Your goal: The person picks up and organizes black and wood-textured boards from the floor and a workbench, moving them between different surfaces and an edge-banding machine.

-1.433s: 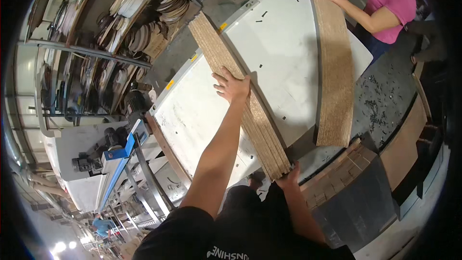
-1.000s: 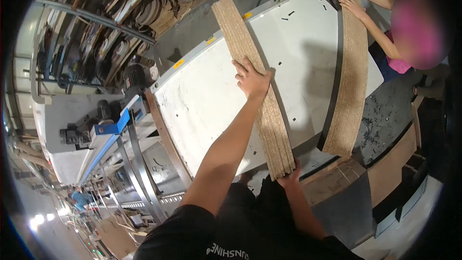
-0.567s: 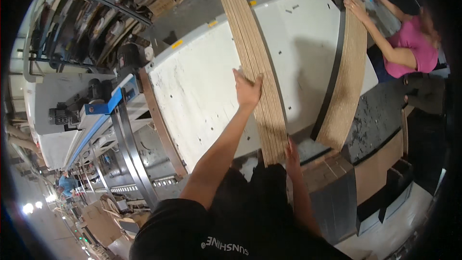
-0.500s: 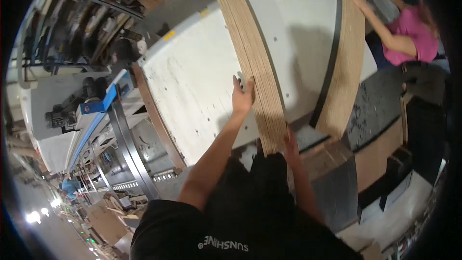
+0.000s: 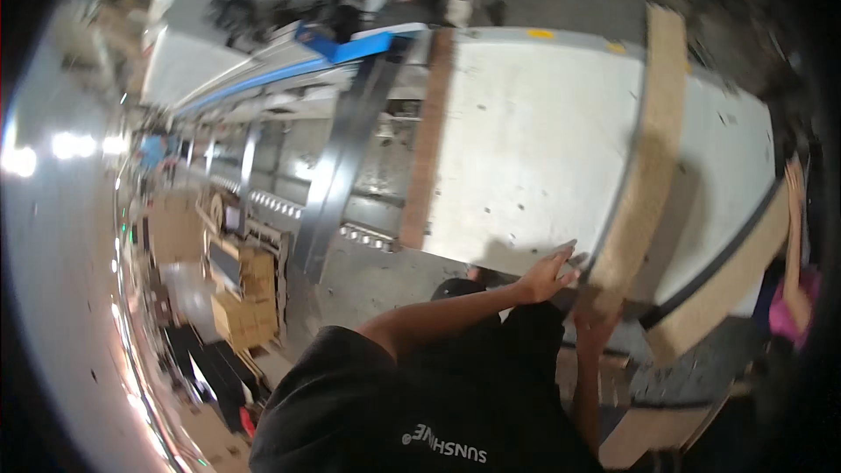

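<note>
A long, pale wood-grain bundle of strips [image 5: 649, 158] lies across the white tabletop [image 5: 534, 140], a dark band along its left side. At its near end is my right hand [image 5: 597, 324], touching it, the fingers hidden and blurred. Just left of that end, my left hand [image 5: 550, 276] is open with fingers spread and nothing in them. Whether its fingertips touch the bundle's side I cannot tell. Farther right lies a second wood-grain bundle [image 5: 723, 280], also dark along its left side. A co-worker's hand [image 5: 794, 188] is at its far end.
The co-worker's pink sleeve [image 5: 795, 302] shows at the right rim. A brown edge strip [image 5: 429, 140] borders the table on the left, beside a metal rail [image 5: 337, 171] and a machine with a blue bar [image 5: 363, 48]. Cardboard boxes [image 5: 245, 320] stand at the lower left.
The view has swung left, so table and bundles sit farther right. My left hand has left the bundle's middle for its near end. The bundle now shows a smoother face.
</note>
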Action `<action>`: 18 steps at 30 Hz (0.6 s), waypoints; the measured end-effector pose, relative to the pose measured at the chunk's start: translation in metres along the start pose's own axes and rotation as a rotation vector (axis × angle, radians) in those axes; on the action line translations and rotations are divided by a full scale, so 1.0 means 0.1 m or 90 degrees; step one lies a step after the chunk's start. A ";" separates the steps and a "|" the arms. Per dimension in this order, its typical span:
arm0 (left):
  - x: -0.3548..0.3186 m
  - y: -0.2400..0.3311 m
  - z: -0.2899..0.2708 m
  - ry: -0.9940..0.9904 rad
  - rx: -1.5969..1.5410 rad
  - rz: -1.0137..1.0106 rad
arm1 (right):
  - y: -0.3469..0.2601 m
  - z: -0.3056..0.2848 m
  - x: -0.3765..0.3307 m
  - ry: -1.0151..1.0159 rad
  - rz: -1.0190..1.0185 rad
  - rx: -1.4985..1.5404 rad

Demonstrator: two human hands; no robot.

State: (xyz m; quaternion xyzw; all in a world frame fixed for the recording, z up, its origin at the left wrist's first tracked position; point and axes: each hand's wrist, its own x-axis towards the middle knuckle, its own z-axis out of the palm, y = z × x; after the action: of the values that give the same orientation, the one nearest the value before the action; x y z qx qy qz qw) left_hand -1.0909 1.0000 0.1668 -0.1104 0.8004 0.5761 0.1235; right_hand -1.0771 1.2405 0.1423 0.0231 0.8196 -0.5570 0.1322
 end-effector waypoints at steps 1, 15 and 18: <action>-0.11 -0.04 -0.30 0.023 0.090 0.014 | -0.01 0.02 -0.02 -0.009 0.021 0.048; -2.75 -2.65 -5.23 0.771 0.451 -0.434 | -0.31 0.07 -0.15 0.122 -0.246 -0.396; -2.79 -2.96 -5.61 0.576 0.299 -0.536 | -0.50 0.25 -0.33 0.183 -0.316 -0.415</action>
State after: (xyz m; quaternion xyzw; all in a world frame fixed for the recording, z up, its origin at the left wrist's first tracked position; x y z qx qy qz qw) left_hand -0.7725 0.3847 0.1639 -0.6154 0.7660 0.1855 0.0104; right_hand -1.0497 1.2027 0.1869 -0.1405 0.9435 -0.2749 -0.1206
